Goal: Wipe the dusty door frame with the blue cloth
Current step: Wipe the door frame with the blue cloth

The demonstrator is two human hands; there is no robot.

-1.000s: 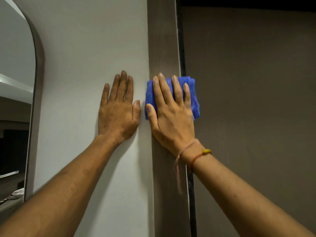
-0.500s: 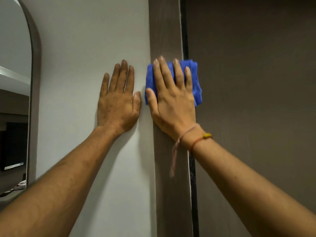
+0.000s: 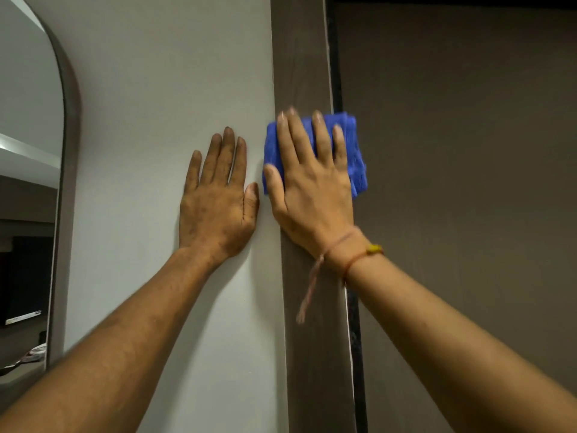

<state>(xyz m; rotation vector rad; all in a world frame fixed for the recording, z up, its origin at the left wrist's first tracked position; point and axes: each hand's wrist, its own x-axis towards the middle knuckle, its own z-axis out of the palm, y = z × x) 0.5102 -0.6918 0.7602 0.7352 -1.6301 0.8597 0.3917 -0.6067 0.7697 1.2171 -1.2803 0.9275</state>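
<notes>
A brown wooden door frame point(image 3: 301, 57) runs straight up the middle of the view. A folded blue cloth point(image 3: 356, 157) lies flat against it at about mid height, spilling over its right edge. My right hand point(image 3: 312, 185) presses the cloth onto the frame with fingers spread flat and pointing up. My left hand point(image 3: 218, 198) rests palm-flat on the white wall point(image 3: 162, 89) just left of the frame, fingers up, holding nothing.
A brown door panel point(image 3: 462, 182) fills the right side, with a dark gap point(image 3: 335, 67) between it and the frame. An arched mirror or opening with a grey rim point(image 3: 70, 157) stands at the far left.
My right hand and the blue cloth slid up the frame over the first half second, then stayed at about the same height. The left hand stays flat on the wall.
</notes>
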